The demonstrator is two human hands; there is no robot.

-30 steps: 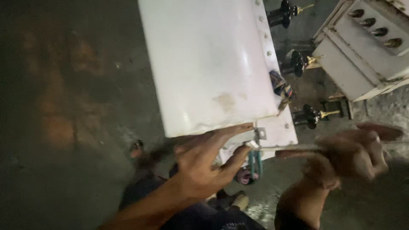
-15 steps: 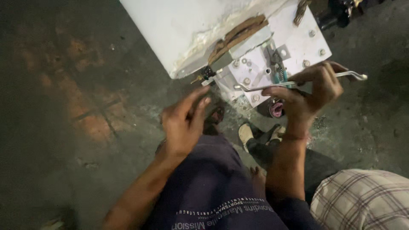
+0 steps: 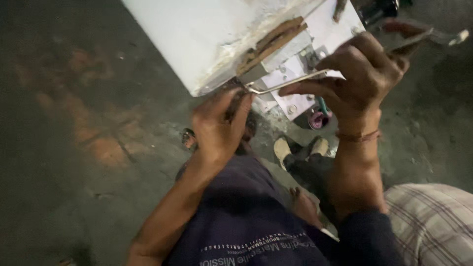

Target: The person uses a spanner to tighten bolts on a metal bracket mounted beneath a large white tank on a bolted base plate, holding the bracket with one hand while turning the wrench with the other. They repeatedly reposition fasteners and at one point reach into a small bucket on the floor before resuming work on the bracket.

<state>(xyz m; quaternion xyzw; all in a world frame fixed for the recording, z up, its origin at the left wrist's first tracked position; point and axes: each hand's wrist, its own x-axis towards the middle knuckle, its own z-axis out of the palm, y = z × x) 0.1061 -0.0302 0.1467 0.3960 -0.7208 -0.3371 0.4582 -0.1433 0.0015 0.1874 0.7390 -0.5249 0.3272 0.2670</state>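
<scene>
Holding a long metal wrench (image 3: 295, 81), the person's right hand (image 3: 362, 74) has its grip clamped tight around the bar, up near the top right of the view. The thin end of the wrench pokes in under the bottom edge of a big white metal box (image 3: 197, 34), right at its lower corner, where a rusty brown strip (image 3: 271, 42) runs along the rim. The far end of the wrench sticks out past the fist, toward the right. The left hand (image 3: 219, 125) reaches up just below that same corner, fingers (image 3: 241, 106) bent and pressed against the underside of the box; I cannot tell if that grip is closed on anything there. Just behind the wrench sits a white plate (image 3: 295, 98) with small bolts in it. A thin red band (image 3: 357, 135) goes around the right wrist. Down on the dark, dirty floor (image 3: 74, 148) are the person's feet in pale shoes (image 3: 283, 148), with a small pink thing (image 3: 318, 118) close by.
</scene>
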